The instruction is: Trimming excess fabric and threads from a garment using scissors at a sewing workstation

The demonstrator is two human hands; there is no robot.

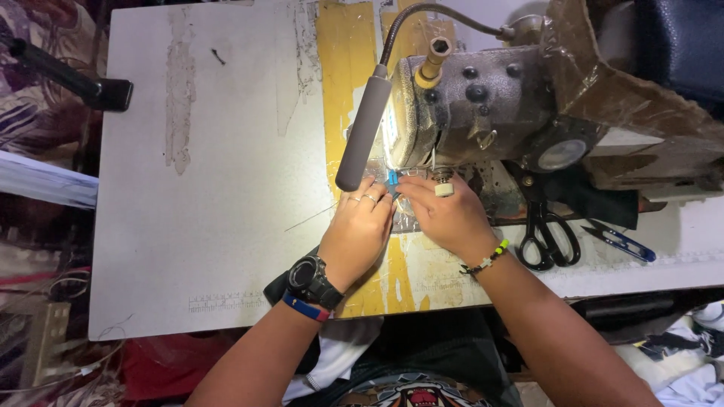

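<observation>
Left hand (356, 230) and right hand (446, 215) pinching a small blue piece (392, 179) together — steadied right under the sewing machine (483, 105) needle. Black scissors (549, 235) parked just beside, on the white table (211, 188) — within easy reach.

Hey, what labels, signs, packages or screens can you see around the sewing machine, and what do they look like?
Printed ruler strip: along the table's near edge, left of the left hand; thin, pale, faint tick marks.
Black wristwatch: on the left wrist, round dark face.
No packages or signs show.
</observation>
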